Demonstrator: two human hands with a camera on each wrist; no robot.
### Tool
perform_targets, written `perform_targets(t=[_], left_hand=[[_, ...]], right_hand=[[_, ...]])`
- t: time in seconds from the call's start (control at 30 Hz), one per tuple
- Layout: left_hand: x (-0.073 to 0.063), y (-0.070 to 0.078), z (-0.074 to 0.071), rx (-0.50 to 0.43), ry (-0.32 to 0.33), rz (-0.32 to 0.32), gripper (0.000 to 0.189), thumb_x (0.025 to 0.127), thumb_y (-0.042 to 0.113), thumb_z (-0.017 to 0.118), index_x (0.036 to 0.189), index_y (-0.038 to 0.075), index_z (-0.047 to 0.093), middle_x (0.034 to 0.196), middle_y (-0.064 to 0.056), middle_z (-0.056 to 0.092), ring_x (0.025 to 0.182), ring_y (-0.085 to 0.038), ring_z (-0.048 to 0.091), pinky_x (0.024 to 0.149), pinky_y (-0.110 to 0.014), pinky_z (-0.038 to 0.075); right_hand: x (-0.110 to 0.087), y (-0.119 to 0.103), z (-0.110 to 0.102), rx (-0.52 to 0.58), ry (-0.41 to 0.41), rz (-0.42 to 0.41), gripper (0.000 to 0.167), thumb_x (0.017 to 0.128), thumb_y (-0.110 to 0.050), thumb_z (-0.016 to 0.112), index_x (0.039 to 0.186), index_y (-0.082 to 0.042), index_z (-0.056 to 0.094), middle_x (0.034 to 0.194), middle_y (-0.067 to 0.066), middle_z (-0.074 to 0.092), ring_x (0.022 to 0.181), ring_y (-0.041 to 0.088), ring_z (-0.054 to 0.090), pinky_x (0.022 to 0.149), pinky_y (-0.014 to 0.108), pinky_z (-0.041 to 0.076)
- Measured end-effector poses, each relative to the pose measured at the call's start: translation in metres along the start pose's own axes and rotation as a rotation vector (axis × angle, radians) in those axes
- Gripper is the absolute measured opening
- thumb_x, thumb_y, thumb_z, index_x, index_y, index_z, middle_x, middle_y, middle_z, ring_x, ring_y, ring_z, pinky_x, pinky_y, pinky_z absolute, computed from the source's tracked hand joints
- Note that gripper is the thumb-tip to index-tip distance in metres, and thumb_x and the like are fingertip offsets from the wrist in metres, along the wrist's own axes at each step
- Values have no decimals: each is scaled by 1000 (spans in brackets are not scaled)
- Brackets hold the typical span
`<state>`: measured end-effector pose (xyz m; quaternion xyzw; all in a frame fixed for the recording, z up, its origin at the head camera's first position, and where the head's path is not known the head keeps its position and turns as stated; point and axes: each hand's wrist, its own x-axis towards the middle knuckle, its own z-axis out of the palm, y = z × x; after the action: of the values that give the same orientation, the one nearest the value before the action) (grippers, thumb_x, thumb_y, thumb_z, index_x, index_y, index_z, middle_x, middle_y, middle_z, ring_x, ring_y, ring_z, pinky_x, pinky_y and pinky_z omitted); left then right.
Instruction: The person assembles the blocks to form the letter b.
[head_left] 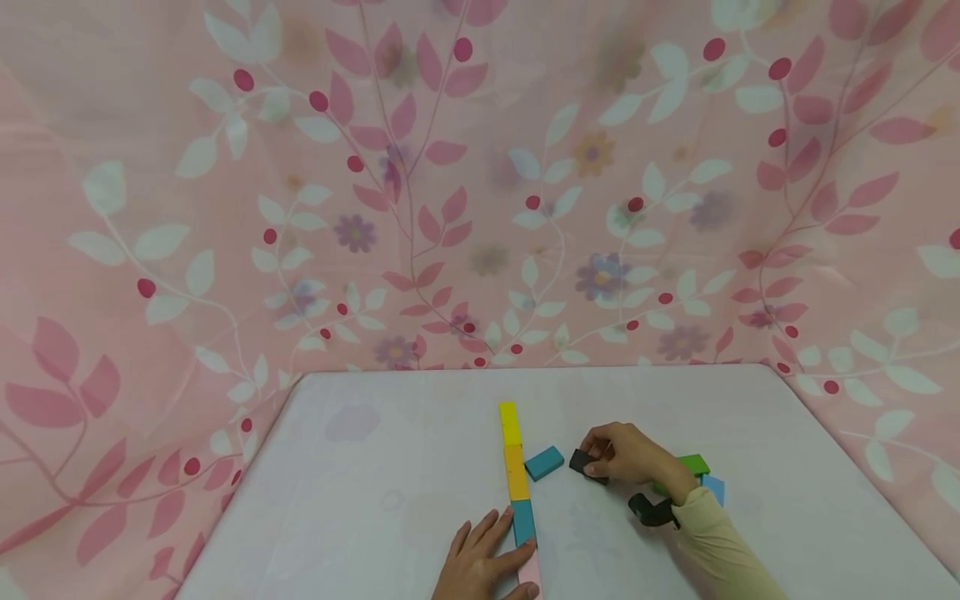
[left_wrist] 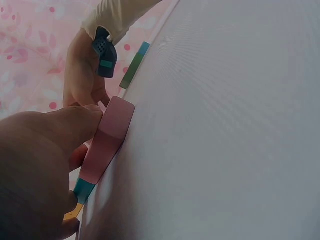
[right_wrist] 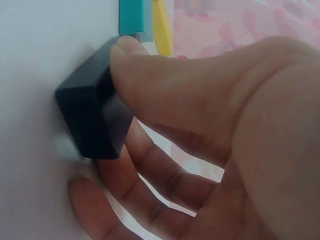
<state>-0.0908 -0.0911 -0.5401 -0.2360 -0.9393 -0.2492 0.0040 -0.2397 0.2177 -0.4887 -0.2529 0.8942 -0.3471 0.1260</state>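
A straight row of blocks runs away from me: a pink block [head_left: 529, 572] nearest, then a teal block [head_left: 523, 522], an orange block [head_left: 516, 473] and a yellow block [head_left: 510, 423]. My left hand [head_left: 478, 563] rests along the row's left side with spread fingers touching the teal and pink blocks. Right of the row, my right hand [head_left: 633, 454] pinches a black block [right_wrist: 85, 110] between thumb and fingers, at or just above the tabletop. A loose teal block [head_left: 544, 462] lies slantwise between the row and that hand.
Beyond the right wrist lie a green block [head_left: 693, 463] and a light blue block [head_left: 714, 489], partly hidden by the forearm. A black wrist camera [head_left: 651, 510] is strapped on the right wrist. A floral curtain [head_left: 480, 208] hangs behind the white table [head_left: 337, 500].
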Motion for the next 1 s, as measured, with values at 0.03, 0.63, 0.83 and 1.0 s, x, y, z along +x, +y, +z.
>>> perform_targets(t=[0.03,0.63,0.83,1.0], left_hand=[[0,0,0,-5,-1,-3,52,101,72,50,140,42,69,160,-3,56,145,-34,53,109,-73,44],[3,1,0,-67,-49,-48,54,100,75,48,140,44,67,161,-1,54,148,-35,51,114,-75,39],[3,2,0,-57,-44,-47,54,100,75,49,140,45,67,161,-1,55,147,-34,51,113,-74,40],[3,2,0,-58,-44,-53,55,99,77,48,140,44,68,160,-2,55,147,-35,52,113,-74,39]], right_hand=[[0,0,0,0,4,-5,23,92,-14,83,110,-3,73,91,-1,66,79,8,58,71,23,51],[6,5,6,-61,49,-53,25,96,-17,78,119,-7,74,102,0,73,88,9,66,78,28,56],[5,4,7,-67,51,-60,26,96,-17,78,119,-6,74,102,1,73,88,10,67,78,28,56],[4,1,7,-59,51,-40,27,96,-16,79,120,-5,74,102,2,73,88,10,66,78,28,56]])
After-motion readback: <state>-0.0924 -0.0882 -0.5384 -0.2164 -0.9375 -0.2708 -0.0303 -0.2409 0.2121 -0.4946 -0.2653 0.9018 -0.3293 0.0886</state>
